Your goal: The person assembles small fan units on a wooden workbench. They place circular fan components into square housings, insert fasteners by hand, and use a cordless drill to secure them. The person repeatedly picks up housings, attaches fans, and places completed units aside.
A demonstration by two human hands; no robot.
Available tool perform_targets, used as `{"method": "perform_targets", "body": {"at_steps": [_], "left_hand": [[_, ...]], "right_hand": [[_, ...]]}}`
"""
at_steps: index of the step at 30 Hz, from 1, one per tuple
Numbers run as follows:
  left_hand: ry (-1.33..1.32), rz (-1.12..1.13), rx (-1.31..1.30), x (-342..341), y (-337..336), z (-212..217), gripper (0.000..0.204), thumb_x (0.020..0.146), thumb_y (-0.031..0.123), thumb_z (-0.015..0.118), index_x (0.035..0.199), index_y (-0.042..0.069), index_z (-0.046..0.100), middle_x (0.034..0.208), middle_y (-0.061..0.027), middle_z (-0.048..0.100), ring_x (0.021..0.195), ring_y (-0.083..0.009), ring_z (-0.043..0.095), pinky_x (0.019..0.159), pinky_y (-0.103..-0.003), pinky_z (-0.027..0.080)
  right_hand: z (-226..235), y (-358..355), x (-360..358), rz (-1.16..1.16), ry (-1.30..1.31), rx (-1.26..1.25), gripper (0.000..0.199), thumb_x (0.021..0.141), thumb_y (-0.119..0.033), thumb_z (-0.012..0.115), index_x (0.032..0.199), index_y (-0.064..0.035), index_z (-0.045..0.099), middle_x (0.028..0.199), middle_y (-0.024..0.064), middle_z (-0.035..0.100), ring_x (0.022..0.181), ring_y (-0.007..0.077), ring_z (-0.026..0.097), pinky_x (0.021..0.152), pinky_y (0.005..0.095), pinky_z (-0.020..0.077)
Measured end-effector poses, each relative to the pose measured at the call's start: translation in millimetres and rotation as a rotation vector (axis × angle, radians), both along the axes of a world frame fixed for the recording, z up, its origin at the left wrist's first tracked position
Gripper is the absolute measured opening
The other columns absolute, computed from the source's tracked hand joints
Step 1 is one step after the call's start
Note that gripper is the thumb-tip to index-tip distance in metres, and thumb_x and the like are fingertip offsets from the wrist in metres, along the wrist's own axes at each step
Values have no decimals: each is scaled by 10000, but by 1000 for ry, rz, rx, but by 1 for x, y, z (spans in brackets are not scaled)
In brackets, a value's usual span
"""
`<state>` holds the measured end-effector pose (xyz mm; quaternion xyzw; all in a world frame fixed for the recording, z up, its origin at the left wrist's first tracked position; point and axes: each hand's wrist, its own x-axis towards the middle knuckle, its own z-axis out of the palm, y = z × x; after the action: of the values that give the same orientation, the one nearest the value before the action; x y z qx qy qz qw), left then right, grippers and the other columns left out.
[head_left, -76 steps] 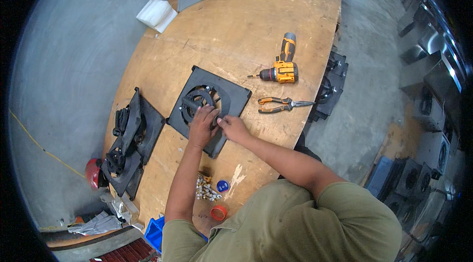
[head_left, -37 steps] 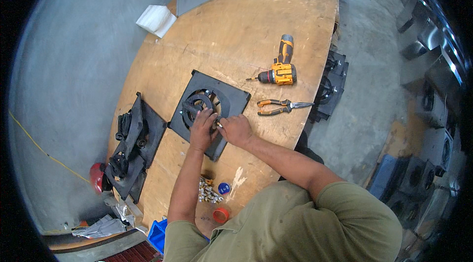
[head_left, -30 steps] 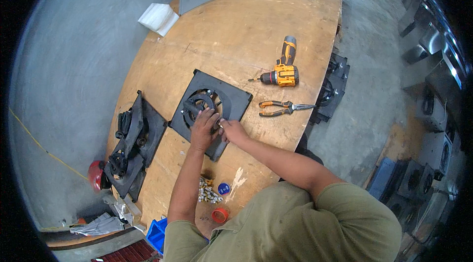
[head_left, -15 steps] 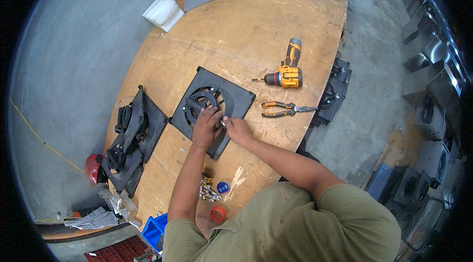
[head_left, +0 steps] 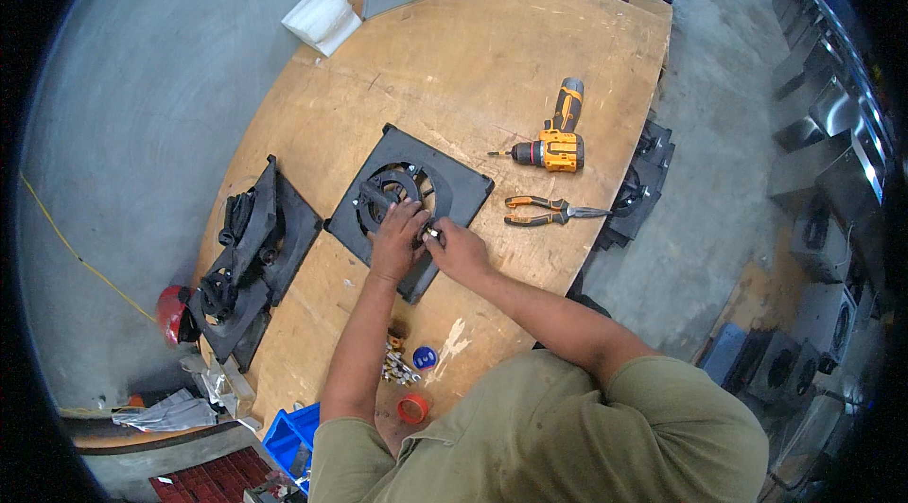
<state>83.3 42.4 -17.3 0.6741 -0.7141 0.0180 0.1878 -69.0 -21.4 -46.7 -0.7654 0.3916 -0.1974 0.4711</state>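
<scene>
A black square plate with a round central opening [head_left: 456, 172] lies on the wooden table in front of me. Over the near side of its opening, my left hand [head_left: 397, 240] is closed, fingers bent against the black ring part [head_left: 376, 196]. Right beside it, my right hand [head_left: 458, 251] pinches a small shiny metal piece [head_left: 433, 233], too small to identify. The fingertips of both hands nearly meet there. What my left fingers grip is hidden beneath them.
A yellow-black cordless drill [head_left: 560, 146] and orange-handled pliers [head_left: 549, 211] lie to the right. More black plates [head_left: 251, 257] are stacked at the left. Small metal pieces [head_left: 397, 369], a blue round lid [head_left: 425, 357] and a red-orange ring-shaped item [head_left: 412, 407] sit near my body.
My right hand has turned slightly and its fingers have shifted at the small metal piece. Both hands remain at the plate's near side. The whole view has shifted slightly.
</scene>
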Motion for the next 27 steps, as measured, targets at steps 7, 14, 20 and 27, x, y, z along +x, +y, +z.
{"method": "perform_targets", "body": {"at_steps": [7, 14, 20, 27], "left_hand": [[7, 18, 20, -1, -1, 0, 586, 670, 99, 783, 1218, 131, 578, 1323, -130, 563, 1295, -344, 495, 1119, -508, 354], [11, 25, 38, -3, 1, 5, 590, 675, 92, 781, 1228, 129, 578, 1328, -124, 564, 1294, -329, 498, 1128, -488, 352], [8, 2, 53, 0, 1, 9, 591, 684, 95, 781, 1238, 124, 577, 1328, -119, 563, 1291, -329, 499, 1128, -481, 355], [5, 12, 14, -4, 0, 7, 596, 677, 101, 785, 1235, 123, 575, 1321, -116, 563, 1282, -330, 506, 1123, -484, 360]], "right_hand": [[4, -6, -3, 68, 53, 15, 424, 984, -416, 461, 960, -19, 607, 892, 243, 671, 875, 436, 647, 760, 535, 504], [-1, -5, 3, 49, 21, 112, 455, 977, -433, 468, 902, -17, 636, 798, 218, 666, 836, 422, 650, 758, 488, 505], [0, -2, 2, -13, -5, 129, 451, 994, -398, 440, 897, -4, 637, 834, 240, 666, 850, 441, 643, 759, 513, 486], [3, -12, 1, 90, -29, 127, 405, 981, -406, 463, 976, -25, 603, 881, 242, 672, 865, 453, 645, 772, 546, 497]]}}
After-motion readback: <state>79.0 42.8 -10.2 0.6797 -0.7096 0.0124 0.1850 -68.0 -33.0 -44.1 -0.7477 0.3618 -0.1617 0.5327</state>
